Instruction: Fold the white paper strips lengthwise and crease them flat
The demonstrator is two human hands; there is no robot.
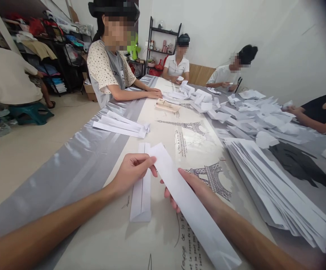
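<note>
A long folded strip of white paper (pixel 191 202) slants across the middle, off the table, with its lower end toward me. My left hand (pixel 136 167) pinches its upper left corner between thumb and fingers. Around the strip's middle, my right hand (pixel 184 187) holds it with the thumb on the right edge and fingertips showing on the left. Beneath my left hand lies another folded paper strip (pixel 140 202) with a seam along its length. Farther off, several flat folded strips (pixel 120 123) are fanned out on the table.
A thick stack of white paper strips (pixel 275 187) lies at the right. Behind it spreads a heap of folded papers (pixel 244 112). The tablecloth (pixel 95 228) has printed towers. Several people sit around the table; one person (pixel 109 67) is near at the left. A green stool (pixel 32 112) stands on the floor.
</note>
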